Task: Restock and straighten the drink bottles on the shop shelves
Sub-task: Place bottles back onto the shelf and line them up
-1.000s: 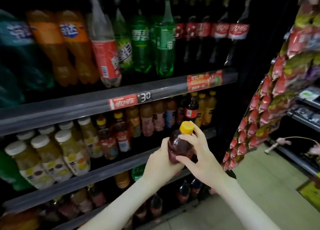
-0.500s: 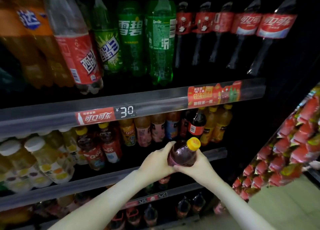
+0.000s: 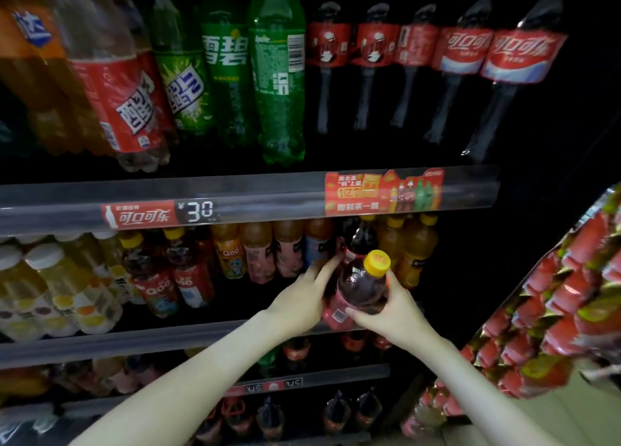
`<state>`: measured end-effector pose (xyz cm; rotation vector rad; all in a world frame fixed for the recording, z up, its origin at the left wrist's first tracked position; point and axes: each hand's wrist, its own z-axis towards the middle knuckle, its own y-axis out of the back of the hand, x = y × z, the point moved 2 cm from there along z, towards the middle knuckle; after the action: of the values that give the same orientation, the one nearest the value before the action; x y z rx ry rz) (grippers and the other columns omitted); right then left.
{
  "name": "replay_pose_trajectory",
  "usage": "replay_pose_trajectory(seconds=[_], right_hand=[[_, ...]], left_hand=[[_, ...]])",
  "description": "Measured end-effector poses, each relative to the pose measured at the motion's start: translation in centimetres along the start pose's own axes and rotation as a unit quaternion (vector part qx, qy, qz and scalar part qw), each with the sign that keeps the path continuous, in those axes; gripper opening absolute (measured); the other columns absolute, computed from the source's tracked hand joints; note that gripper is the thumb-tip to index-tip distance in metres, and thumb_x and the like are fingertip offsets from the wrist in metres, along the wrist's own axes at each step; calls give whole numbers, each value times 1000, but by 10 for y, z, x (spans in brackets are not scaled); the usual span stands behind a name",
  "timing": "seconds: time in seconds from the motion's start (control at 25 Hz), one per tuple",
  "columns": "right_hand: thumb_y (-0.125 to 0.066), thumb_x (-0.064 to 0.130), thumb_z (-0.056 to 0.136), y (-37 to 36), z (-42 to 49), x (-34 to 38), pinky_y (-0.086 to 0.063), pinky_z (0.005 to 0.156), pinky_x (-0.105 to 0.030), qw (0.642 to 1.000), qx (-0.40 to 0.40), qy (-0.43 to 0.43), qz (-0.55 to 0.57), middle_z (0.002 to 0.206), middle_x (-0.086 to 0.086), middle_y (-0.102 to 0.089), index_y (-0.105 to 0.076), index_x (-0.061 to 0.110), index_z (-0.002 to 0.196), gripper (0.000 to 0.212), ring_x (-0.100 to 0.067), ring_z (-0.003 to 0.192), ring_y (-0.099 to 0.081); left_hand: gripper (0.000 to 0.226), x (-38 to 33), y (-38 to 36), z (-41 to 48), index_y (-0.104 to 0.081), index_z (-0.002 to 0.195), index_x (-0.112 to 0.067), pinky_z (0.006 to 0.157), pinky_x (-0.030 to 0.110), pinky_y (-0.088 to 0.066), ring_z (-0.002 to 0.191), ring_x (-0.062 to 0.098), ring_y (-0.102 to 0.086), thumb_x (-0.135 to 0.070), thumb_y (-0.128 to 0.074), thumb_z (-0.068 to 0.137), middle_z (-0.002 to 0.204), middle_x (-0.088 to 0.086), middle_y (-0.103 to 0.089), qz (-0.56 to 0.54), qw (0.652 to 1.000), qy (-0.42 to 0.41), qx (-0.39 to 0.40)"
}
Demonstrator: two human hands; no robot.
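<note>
A small dark red drink bottle (image 3: pixel 361 286) with a yellow cap and a pink label is tilted toward the middle shelf (image 3: pixel 151 338). My right hand (image 3: pixel 391 314) grips its right side and base. My left hand (image 3: pixel 302 297) rests on its left side, fingers stretched toward the row of small juice and tea bottles (image 3: pixel 255 254) on that shelf. A small cola bottle (image 3: pixel 361 237) stands just behind the held bottle.
Large green, orange and cola bottles (image 3: pixel 279 79) fill the upper shelf above a price rail (image 3: pixel 235 203) marked 30. More small bottles sit on the lower shelves (image 3: pixel 268 385). A rack of red snack packets (image 3: pixel 551 311) hangs close on the right.
The view has closed in on the shelves. Both hands have carried the yellow-capped bottle up and forward to the middle shelf's front edge, and my left fingers have spread out.
</note>
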<state>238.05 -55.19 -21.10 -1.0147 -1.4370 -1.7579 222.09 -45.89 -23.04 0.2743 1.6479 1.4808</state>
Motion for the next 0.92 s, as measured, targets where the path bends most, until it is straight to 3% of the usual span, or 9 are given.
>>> replay_pose_trajectory(seconds=[0.12,0.28,0.36,0.48,0.6,0.72,0.76,0.84,0.92], right_hand=[[-87,21,63,23,-6,-17,-41,78,-2,998,-53,-22,0,101,19,-65,-49,33,111,63,14,92,-59],[-88,20,63,43,-13,-35,-42,74,-1,994,-100,-44,14,98,17,-65,-49,34,108,61,15,90,-59],[-87,20,63,49,-15,-40,-43,73,-3,991,-122,-50,21,97,16,-65,-49,34,102,56,14,89,-60],[-86,21,65,53,-17,-42,-44,72,-4,986,-151,-54,41,96,15,-65,-48,34,99,53,13,89,-60],[-85,19,67,47,-18,-43,-42,73,0,978,-191,-54,68,98,17,-63,-47,33,105,56,16,89,-59],[-86,21,67,29,-14,-43,-43,77,-4,973,-206,-65,85,100,16,-62,-45,29,110,60,7,91,-60],[-86,22,67,20,-10,-43,-43,80,-7,973,-204,-68,85,101,16,-62,-44,28,112,61,4,93,-60],[-85,20,69,1,0,-44,-46,86,-17,972,-205,-75,91,103,10,-63,-44,25,115,62,-4,97,-62],[-83,18,71,-15,16,-43,-47,88,-24,971,-201,-84,97,109,0,-65,-44,17,120,62,-15,103,-63]], left_hand=[[76,-28,0,35,-4,151,-31,86,40,-49,127,37,-44,-17,-52,94,156,11,-18,-52,992,35,-106],[95,-45,-10,71,-12,150,-16,99,41,-44,131,34,-38,-27,-74,79,145,17,-33,-171,966,111,-161],[89,-47,-15,78,-26,145,-12,99,40,-40,128,37,-35,-31,-78,74,137,18,-34,-169,955,160,-186],[78,-50,-16,64,-35,135,-14,97,32,-39,124,32,-40,-32,-79,72,131,16,-41,-211,941,167,-204],[78,-37,-14,29,-31,135,-17,84,27,-49,103,23,-62,-36,-78,75,113,6,-64,-273,920,186,-214],[75,-27,-4,-8,-28,131,-22,72,27,-48,79,8,-62,-36,-77,76,95,-7,-62,-308,893,213,-248],[72,-24,1,-17,-27,128,-24,68,22,-45,72,2,-56,-34,-77,77,94,-6,-60,-309,890,218,-254],[72,-21,14,-31,-28,130,-21,62,17,-43,66,2,-54,-32,-76,78,104,11,-61,-308,886,230,-261],[79,-18,27,-42,-27,135,-19,70,26,-46,84,18,-61,-34,-77,76,113,18,-60,-298,887,226,-270]])
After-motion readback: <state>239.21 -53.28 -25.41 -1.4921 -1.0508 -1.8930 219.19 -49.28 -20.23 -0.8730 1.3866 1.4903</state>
